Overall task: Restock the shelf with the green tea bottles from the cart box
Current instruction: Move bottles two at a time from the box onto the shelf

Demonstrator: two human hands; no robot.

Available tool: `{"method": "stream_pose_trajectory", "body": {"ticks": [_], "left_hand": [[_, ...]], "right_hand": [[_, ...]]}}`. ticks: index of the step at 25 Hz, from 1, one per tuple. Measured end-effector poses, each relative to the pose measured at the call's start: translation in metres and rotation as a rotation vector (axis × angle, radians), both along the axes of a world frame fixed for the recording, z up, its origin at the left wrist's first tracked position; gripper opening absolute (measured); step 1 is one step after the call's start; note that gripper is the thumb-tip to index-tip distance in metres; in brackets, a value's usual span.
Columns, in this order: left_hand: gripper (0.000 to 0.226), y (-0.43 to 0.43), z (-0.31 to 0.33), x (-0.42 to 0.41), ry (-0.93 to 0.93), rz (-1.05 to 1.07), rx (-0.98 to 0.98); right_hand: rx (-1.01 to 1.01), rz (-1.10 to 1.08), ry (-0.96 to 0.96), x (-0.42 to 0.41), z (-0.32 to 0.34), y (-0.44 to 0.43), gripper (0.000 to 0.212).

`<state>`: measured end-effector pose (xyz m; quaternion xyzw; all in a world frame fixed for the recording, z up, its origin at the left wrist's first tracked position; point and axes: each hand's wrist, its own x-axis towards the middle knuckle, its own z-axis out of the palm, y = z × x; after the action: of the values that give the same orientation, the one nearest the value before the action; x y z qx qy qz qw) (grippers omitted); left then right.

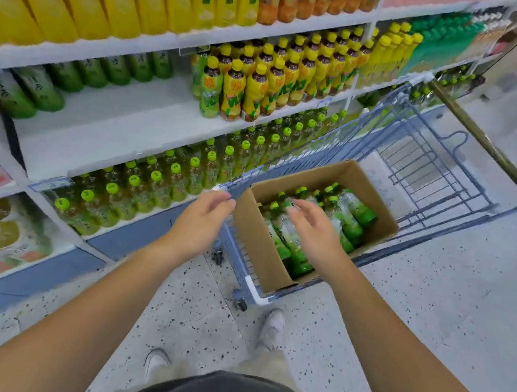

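Looking down into the cardboard box [255, 237] in the cart [327, 152], found the green tea bottles [290, 242] lying loose and slanted, none upright: lime caps raised toward the far left, the shelf side, bases sunk toward the near right. Judged their long axes to run on a diagonal, close to the line of the right forearm. Noted the right hand [314, 232] directly above them, palm down, fingers relaxed and a little spread, gripping nothing; could not confirm fingertip contact with any bottle. Noted the left hand [205, 218] outside the box, just beside its left wall and over the cart rim, fingers loosely curled, likewise holding nothing. Took the right hand for the nearer one by far, needing only to drop and wrap across a bottle's body; reckoned on the left having to cross the cardboard wall first. Marked the shelf [123, 120] off to the left, well apart from the box, with a bare white stretch in front and a row of green-labelled bottles [39, 89] at the back. Saw yellow-capped bottles [257, 91] to the right of that gap, and lime-capped bottles [154, 183] filling the tier below, just beside the cart.
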<state>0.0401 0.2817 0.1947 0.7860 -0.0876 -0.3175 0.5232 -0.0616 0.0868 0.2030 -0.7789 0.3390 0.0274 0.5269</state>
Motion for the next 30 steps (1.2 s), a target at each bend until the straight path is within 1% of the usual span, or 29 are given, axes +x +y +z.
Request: {"method": "stream_pose_trajectory", "body": {"ticks": [4, 9, 11, 13, 16, 19, 23, 24, 25, 26, 27, 28, 29, 30], "left_hand": [[0.043, -0.074, -0.015, -0.008, 0.032, -0.046, 0.015], [0.043, -0.167, -0.045, -0.031, 0.128, -0.009, 0.051], [0.045, -0.193, -0.066, -0.038, 0.176, 0.004, 0.083], [0.047, -0.211, -0.09, -0.041, 0.208, 0.023, 0.121], [0.051, -0.233, -0.123, -0.04, 0.217, 0.036, 0.193], [0.054, -0.25, -0.155, -0.034, 0.244, 0.036, 0.225], [0.061, -0.27, -0.196, -0.026, 0.328, 0.009, 0.333], [0.056, -0.274, -0.207, -0.026, 0.329, 0.006, 0.372], [0.046, -0.278, -0.217, -0.026, 0.315, 0.004, 0.424], [0.034, -0.281, -0.223, -0.026, 0.311, 0.007, 0.477], [0.029, -0.284, -0.226, -0.026, 0.314, 0.014, 0.512], [0.029, -0.287, -0.232, -0.026, 0.316, 0.017, 0.539], [0.031, -0.29, -0.238, -0.024, 0.314, 0.018, 0.565], [0.037, -0.292, -0.244, -0.021, 0.313, 0.012, 0.595]], "right_hand": [[0.024, 0.035, 0.024, -0.019, -0.018, -0.072, 0.045], [0.051, 0.109, 0.129, -0.029, -0.06, -0.166, 0.047], [0.066, 0.14, 0.177, -0.028, -0.078, -0.195, 0.044], [0.073, 0.163, 0.224, -0.025, -0.097, -0.216, 0.042], [0.065, 0.18, 0.301, -0.018, -0.126, -0.242, 0.046], [0.052, 0.177, 0.357, -0.009, -0.158, -0.259, 0.048], [-0.007, 0.18, 0.452, 0.006, -0.202, -0.283, 0.05], [-0.028, 0.192, 0.488, 0.01, -0.215, -0.289, 0.051], [-0.049, 0.199, 0.537, 0.015, -0.228, -0.296, 0.05], [-0.073, 0.211, 0.573, 0.018, -0.238, -0.303, 0.045], [-0.093, 0.205, 0.611, 0.022, -0.244, -0.308, 0.035], [-0.126, 0.198, 0.645, 0.026, -0.253, -0.313, 0.025], [-0.138, 0.181, 0.662, 0.03, -0.265, -0.318, 0.023], [-0.139, 0.172, 0.67, 0.033, -0.275, -0.323, 0.026]]}}
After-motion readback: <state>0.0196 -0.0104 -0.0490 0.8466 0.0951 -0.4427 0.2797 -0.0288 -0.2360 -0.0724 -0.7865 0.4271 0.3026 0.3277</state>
